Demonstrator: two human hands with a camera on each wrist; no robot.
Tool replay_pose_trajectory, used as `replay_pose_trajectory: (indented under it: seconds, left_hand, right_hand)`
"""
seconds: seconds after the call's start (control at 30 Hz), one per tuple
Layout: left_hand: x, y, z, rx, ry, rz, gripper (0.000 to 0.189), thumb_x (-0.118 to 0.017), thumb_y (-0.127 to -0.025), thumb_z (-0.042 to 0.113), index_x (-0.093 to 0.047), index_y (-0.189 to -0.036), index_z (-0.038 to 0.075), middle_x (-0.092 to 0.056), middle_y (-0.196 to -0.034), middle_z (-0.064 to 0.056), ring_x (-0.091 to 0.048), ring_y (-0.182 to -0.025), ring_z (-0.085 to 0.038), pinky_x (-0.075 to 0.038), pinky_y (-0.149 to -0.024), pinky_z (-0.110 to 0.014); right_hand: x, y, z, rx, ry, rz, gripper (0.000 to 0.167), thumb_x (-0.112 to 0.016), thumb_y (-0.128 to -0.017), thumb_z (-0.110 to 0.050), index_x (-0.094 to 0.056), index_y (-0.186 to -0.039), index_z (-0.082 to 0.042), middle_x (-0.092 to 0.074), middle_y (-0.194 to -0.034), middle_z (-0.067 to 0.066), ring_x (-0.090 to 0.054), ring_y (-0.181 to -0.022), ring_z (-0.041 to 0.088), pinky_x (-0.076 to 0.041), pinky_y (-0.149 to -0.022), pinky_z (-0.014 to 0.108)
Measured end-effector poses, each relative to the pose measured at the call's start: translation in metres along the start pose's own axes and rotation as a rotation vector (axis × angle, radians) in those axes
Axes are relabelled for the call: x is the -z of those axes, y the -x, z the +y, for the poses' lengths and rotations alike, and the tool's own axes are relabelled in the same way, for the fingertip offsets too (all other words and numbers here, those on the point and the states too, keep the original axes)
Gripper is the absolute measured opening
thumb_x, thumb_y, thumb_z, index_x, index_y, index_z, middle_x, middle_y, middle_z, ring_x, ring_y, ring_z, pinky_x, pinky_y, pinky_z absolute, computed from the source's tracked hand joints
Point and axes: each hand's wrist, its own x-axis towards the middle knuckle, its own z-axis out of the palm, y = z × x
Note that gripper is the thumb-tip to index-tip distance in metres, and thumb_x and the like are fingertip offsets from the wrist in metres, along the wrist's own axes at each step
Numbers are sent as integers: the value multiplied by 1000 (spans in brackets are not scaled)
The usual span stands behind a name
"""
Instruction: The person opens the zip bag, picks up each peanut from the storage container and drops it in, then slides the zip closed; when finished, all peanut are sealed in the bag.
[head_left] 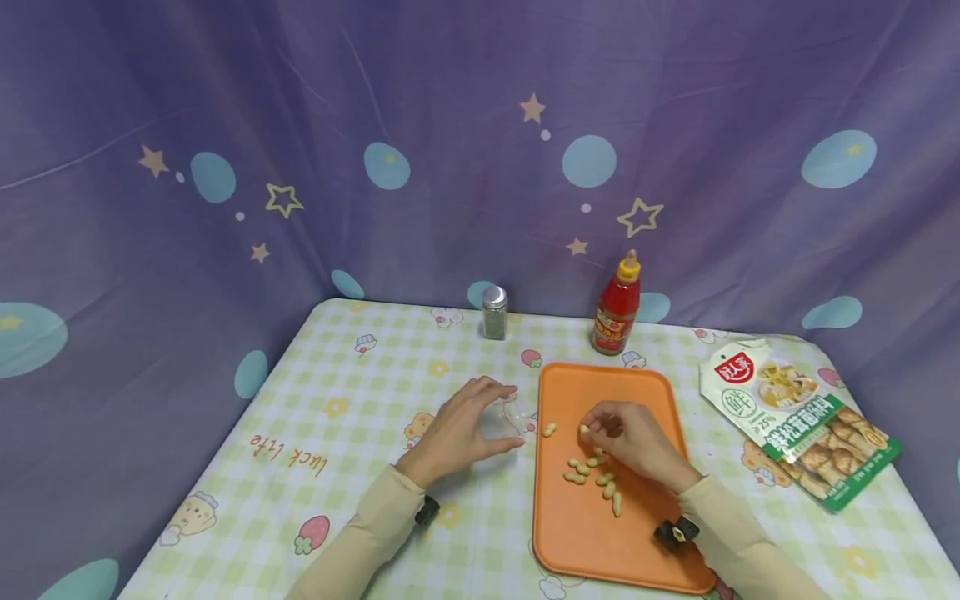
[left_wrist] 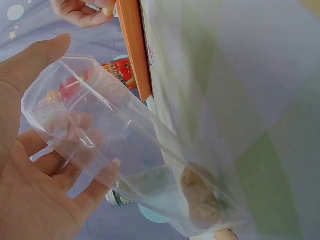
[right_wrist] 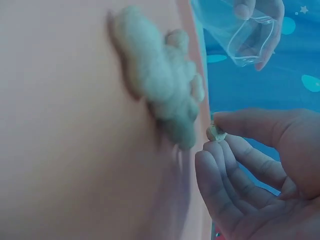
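My left hand (head_left: 457, 429) holds a clear plastic bag (left_wrist: 120, 115) beside the tray, its mouth spread between thumb and fingers. A brown peanut (left_wrist: 200, 195) shows at the bag's lower end. Over the orange tray (head_left: 585, 542), my right hand (head_left: 637, 437) pinches a peanut (right_wrist: 215, 133) between thumb and fingertips. Several unshelled peanuts (head_left: 576, 478) lie in a loose group on the tray below this hand. One single peanut (head_left: 550, 429) sits apart near the tray's left edge.
Behind the hands stand a shaker (head_left: 495, 313) with a metal cap and a red sauce bottle (head_left: 617, 308) with a yellow cap. A green-and-white food packet (head_left: 798, 421) lies right of the tray. A checked cloth (head_left: 360, 458) covers the table, and a purple curtain (head_left: 450, 75) hangs behind.
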Motion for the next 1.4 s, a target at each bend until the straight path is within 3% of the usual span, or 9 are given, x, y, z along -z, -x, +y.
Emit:
replay_pose_trajectory:
  seconds: [0.37, 0.8, 1.4]
  left_hand:
    - [-1, 0, -1, -30, -10, 23, 73, -88, -81, 48, -64, -141, 14, -65, -127, 5, -61, -119, -14, -54, -106, -36]
    - [1, 1, 0, -40, -1, 23, 77, -89, -81, 48, -61, -146, 18, -64, -127, 4, -60, -119, -14, -56, -102, -37]
    - [2, 0, 2, -24, 28, 9, 74, -88, -83, 45, -61, -145, 16, -63, -128, 4, -60, -118, -15, -56, -102, -37]
  right_hand:
    - [-7, -20, -28, 28, -71, 46, 8, -80, -93, -18, -77, -100, -17, -75, -90, -4, -69, -82, 9, -59, -76, 25]
    - [-26, -37, -64, 64, -182, -5, 10, -80, -93, -18, -77, -102, -17, -77, -91, -4, -71, -83, 10, -59, -77, 26]
    - [-33, -40, -71, 97, -202, -30, 11, -77, -94, -14, -78, -105, -15, -79, -97, -1, -73, -86, 12, -60, -78, 25]
